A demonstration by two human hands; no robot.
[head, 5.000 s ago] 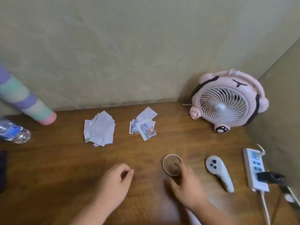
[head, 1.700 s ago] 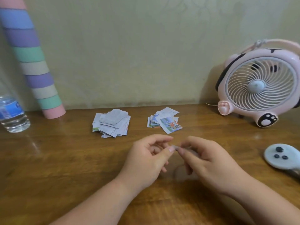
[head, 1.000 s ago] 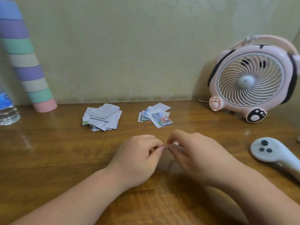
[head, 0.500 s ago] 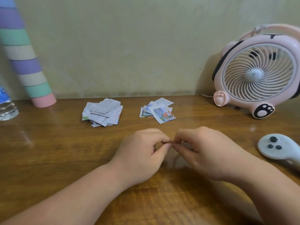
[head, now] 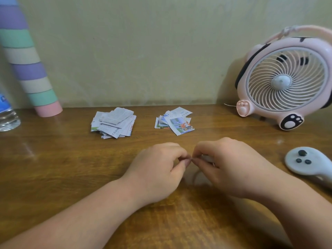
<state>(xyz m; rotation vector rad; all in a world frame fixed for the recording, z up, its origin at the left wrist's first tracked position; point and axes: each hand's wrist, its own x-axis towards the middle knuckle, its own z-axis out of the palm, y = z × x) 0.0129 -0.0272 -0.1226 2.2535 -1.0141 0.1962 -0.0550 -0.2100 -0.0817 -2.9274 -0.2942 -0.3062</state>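
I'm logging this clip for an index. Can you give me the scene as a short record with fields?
Left hand: pinches a small pale item at its fingertips
Right hand: pinches the same item; too small to identify
Table: wooden
Behind hands: printed pile, colourful pile of paper scraps
Right side: pink fan, white controller
Left side: striped tube, water bottle

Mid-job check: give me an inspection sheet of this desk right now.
Surface: wooden table, glossy.
Job's things: small pale item, mostly hidden between fingertips.
Clutter: printed paper pile; picture paper pile; white controller; water bottle.
Grippers: left hand and right hand both pinch the item, fingertips meeting.
Cables: thin wire beside the pink fan.
Surroundings: plain wall; striped tube standing against it.
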